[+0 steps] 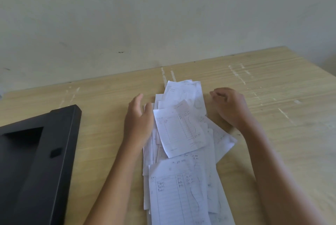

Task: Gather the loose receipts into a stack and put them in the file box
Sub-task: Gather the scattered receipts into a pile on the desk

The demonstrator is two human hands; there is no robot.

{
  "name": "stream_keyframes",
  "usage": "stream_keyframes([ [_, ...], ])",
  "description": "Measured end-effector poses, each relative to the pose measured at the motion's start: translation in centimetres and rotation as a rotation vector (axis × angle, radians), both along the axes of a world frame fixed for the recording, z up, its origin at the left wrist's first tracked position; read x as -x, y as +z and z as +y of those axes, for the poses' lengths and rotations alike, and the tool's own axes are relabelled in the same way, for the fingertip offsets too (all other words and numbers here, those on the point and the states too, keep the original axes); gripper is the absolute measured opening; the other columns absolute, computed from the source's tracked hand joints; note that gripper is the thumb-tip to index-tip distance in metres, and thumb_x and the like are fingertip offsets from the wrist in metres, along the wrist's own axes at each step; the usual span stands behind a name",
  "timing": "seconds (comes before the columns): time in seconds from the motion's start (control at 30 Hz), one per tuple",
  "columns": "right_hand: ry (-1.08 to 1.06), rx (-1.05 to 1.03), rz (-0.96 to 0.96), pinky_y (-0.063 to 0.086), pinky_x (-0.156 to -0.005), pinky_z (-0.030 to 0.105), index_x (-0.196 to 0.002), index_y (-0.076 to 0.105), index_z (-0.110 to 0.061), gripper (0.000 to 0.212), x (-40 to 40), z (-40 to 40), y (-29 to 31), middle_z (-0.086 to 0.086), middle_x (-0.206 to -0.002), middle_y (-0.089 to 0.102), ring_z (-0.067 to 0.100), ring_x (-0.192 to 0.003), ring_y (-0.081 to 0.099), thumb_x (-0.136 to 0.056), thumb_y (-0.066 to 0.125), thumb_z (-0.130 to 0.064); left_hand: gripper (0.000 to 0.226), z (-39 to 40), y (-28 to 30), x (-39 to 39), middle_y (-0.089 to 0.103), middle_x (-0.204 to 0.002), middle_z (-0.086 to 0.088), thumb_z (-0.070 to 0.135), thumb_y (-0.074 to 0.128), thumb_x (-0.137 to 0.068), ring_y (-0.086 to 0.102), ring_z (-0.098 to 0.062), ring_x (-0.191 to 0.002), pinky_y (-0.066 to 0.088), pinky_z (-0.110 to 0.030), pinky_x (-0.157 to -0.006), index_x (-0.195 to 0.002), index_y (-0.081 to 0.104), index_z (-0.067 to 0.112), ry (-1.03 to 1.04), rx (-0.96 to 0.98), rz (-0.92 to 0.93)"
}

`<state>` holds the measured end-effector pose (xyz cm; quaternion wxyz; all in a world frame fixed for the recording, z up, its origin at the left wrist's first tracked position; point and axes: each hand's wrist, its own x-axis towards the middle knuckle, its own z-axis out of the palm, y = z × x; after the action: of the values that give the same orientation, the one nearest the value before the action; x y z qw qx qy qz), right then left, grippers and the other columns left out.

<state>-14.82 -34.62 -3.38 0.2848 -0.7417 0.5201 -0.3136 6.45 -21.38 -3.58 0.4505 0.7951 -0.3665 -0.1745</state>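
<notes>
— Where are the receipts (181,144)?

— In a loose, overlapping pile on the table (272,97), between my hands.

— Your left hand (139,119)?

— Open, fingers straight, edge against the pile's left side.

— The right hand (230,105)?

— Loosely curled, holding nothing, resting beside the pile's far right.

— And the box (36,161)?

— Black, to my left, apart from the papers.

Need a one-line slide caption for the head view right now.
Both hands, left and right, flank loose receipts on the wooden table; black file box sits left.
</notes>
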Motion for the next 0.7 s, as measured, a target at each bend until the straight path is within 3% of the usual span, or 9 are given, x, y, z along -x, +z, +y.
stream_keyframes([
  [0.13,0.054,-0.082,0.154,0.051,-0.075,0.040,-0.089,0.069,0.007,0.032,2.5,3.5,0.5,0.018,-0.087,0.074,0.039,-0.088,0.066,-0.097,0.053,-0.020,0.069,5.7,0.0,1.4,0.033,-0.165,0.004,0.053,0.044,-0.102,0.030,-0.016,-0.153,0.029,-0.035,-0.119,-0.162,0.027,0.022,-0.024,-0.209,-0.170],
  [0.27,0.105,-0.043,0.134,0.041,-0.097,0.040,-0.096,0.068,0.002,0.025,3.7,9.1,-0.9,0.020,-0.116,0.068,0.033,-0.121,0.054,-0.101,0.050,-0.014,0.069,9.2,-1.0,3.9,0.044,-0.149,-0.001,0.058,0.045,-0.096,0.038,-0.026,-0.142,0.033,-0.042,-0.117,-0.151,0.039,0.017,-0.080,-0.281,-0.351],
  [0.33,0.078,-0.016,0.088,0.040,-0.094,0.039,-0.094,0.066,-0.001,0.026,3.3,11.0,-1.7,0.014,-0.106,0.067,0.032,-0.117,0.055,-0.103,0.047,-0.017,0.066,8.8,-1.8,5.6,0.046,-0.148,-0.002,0.059,0.040,-0.094,0.036,-0.032,-0.142,0.029,-0.053,-0.117,-0.145,0.042,0.016,-0.117,-0.340,-0.481],
  [0.37,0.063,-0.007,0.077,0.040,-0.086,0.039,-0.087,0.062,-0.004,0.028,3.0,11.9,-1.9,0.009,-0.094,0.063,0.032,-0.108,0.056,-0.103,0.045,-0.019,0.066,8.4,-2.1,6.6,0.041,-0.156,-0.003,0.055,0.040,-0.098,0.030,-0.034,-0.147,0.024,-0.057,-0.118,-0.150,0.036,0.015,-0.122,-0.364,-0.510],
  [0.47,0.021,0.009,0.055,0.026,-0.069,0.034,-0.073,0.047,-0.006,0.035,2.6,13.8,-1.4,0.003,-0.075,0.049,0.027,-0.084,0.047,-0.104,0.041,-0.021,0.069,7.6,-1.9,8.9,0.017,-0.172,-0.002,0.046,0.036,-0.107,0.008,-0.031,-0.159,0.006,-0.058,-0.126,-0.164,0.012,0.016,-0.146,-0.349,-0.437],
  [0.53,0.004,0.029,0.066,0.027,-0.069,0.035,-0.073,0.048,-0.005,0.034,3.6,14.2,-1.3,0.006,-0.077,0.053,0.026,-0.080,0.046,-0.104,0.041,-0.017,0.070,8.7,-1.4,8.6,0.020,-0.171,-0.001,0.046,0.039,-0.106,0.015,-0.027,-0.158,0.015,-0.053,-0.127,-0.165,0.012,0.020,-0.137,-0.216,-0.284],
  [0.6,0.012,0.108,0.083,0.038,-0.071,0.038,-0.072,0.055,-0.003,0.030,5.3,14.2,-1.7,0.007,-0.077,0.059,0.029,-0.081,0.054,-0.098,0.042,-0.011,0.072,11.0,-1.1,7.2,0.028,-0.167,0.005,0.054,0.044,-0.100,0.026,-0.020,-0.155,0.030,-0.049,-0.123,-0.163,0.021,0.027,-0.155,-0.076,-0.148],
  [0.7,-0.035,0.148,0.121,0.048,-0.076,0.035,-0.075,0.072,-0.005,0.022,7.2,14.5,-2.0,0.007,-0.082,0.069,0.030,-0.085,0.062,-0.089,0.055,-0.010,0.073,15.2,-1.1,6.1,0.020,-0.168,0.018,0.065,0.050,-0.093,0.019,-0.007,-0.156,0.032,-0.044,-0.123,-0.159,0.027,0.043,-0.305,-0.113,-0.198],
])
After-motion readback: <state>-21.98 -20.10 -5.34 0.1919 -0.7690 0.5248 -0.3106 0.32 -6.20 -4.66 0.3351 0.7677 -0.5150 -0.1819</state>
